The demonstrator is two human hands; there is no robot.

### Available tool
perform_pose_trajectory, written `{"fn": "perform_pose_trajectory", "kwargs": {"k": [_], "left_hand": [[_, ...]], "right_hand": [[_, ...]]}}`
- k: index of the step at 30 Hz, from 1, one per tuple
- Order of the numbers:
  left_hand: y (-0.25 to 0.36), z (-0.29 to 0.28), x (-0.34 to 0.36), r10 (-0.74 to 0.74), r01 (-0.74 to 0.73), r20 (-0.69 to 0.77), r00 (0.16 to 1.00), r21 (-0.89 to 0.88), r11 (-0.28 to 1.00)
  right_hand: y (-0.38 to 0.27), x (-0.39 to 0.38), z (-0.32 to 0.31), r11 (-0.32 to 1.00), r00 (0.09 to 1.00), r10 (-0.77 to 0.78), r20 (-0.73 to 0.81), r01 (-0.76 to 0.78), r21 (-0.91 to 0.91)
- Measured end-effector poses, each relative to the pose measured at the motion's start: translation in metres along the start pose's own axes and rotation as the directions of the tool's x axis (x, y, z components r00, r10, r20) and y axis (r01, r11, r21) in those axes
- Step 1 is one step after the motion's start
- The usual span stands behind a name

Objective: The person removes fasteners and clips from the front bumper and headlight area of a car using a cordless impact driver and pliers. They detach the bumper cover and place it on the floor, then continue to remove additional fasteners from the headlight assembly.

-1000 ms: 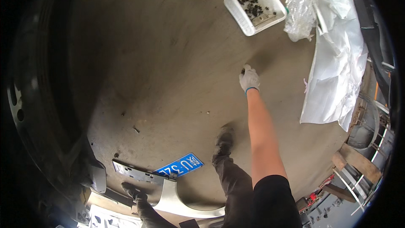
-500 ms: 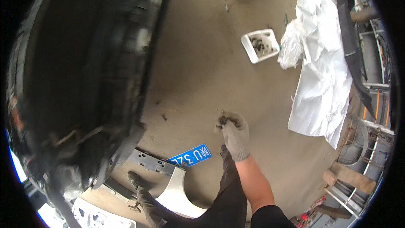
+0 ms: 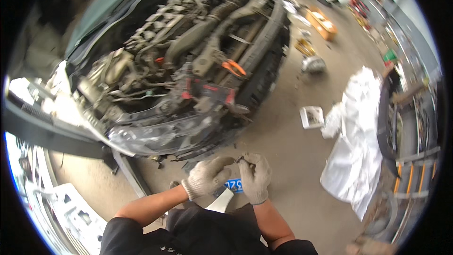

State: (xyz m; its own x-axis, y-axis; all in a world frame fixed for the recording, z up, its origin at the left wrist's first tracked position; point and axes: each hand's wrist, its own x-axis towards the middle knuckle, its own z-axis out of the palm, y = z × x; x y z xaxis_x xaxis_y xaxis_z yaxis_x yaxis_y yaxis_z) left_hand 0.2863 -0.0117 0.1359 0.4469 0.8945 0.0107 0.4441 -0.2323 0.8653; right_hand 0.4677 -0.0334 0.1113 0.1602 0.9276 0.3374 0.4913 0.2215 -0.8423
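My left hand (image 3: 207,175) and my right hand (image 3: 253,174), both in pale knit gloves, meet below the car's front end. Their fingertips are pinched around a small dark part (image 3: 240,159), too small and blurred to name exactly. Just above them is the open engine bay (image 3: 165,56), where a red-and-black power tool (image 3: 210,92) and orange-handled pliers (image 3: 233,67) lie. Beneath my hands, a blue plate (image 3: 234,185) and a white curved panel (image 3: 220,202) are partly visible on the floor.
A white tray (image 3: 306,118) with small dark bits stands beside crumpled white sheeting (image 3: 354,146). An orange box (image 3: 321,21) and a metal part (image 3: 313,64) lie farther back. Metal racks (image 3: 415,174) line the right edge; a white panel (image 3: 78,212) is at lower left.
My view has swung up from the floor to the engine bay. My left hand has appeared and joined my right, which has drawn back toward my body with the small dark part.
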Motion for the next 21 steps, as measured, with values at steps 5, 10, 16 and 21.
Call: {"fn": "perform_pose_trajectory", "kwargs": {"k": [5, 10, 16, 21], "left_hand": [[0.005, -0.024, -0.061, -0.228, 0.203, -0.167, 0.959, -0.157, 0.967], [-0.019, -0.053, -0.121, -0.32, 0.212, -0.402, 0.858, -0.291, 0.933], [-0.087, -0.146, -0.206, -0.463, 0.205, -0.46, 0.758, -0.504, 0.839], [-0.124, -0.23, -0.245, -0.523, 0.275, -0.167, 0.836, -0.696, 0.663]], "right_hand": [[-0.047, -0.011, 0.04, 0.958, 0.956, -0.258, 0.136, 0.235, 0.168], [-0.092, -0.01, 0.094, 0.922, 0.846, -0.383, 0.37, 0.325, 0.211], [-0.17, -0.033, 0.21, 0.962, 0.681, -0.268, 0.681, 0.222, 0.156], [-0.217, -0.045, 0.272, 0.977, 0.607, -0.009, 0.795, -0.162, 0.135]]}}
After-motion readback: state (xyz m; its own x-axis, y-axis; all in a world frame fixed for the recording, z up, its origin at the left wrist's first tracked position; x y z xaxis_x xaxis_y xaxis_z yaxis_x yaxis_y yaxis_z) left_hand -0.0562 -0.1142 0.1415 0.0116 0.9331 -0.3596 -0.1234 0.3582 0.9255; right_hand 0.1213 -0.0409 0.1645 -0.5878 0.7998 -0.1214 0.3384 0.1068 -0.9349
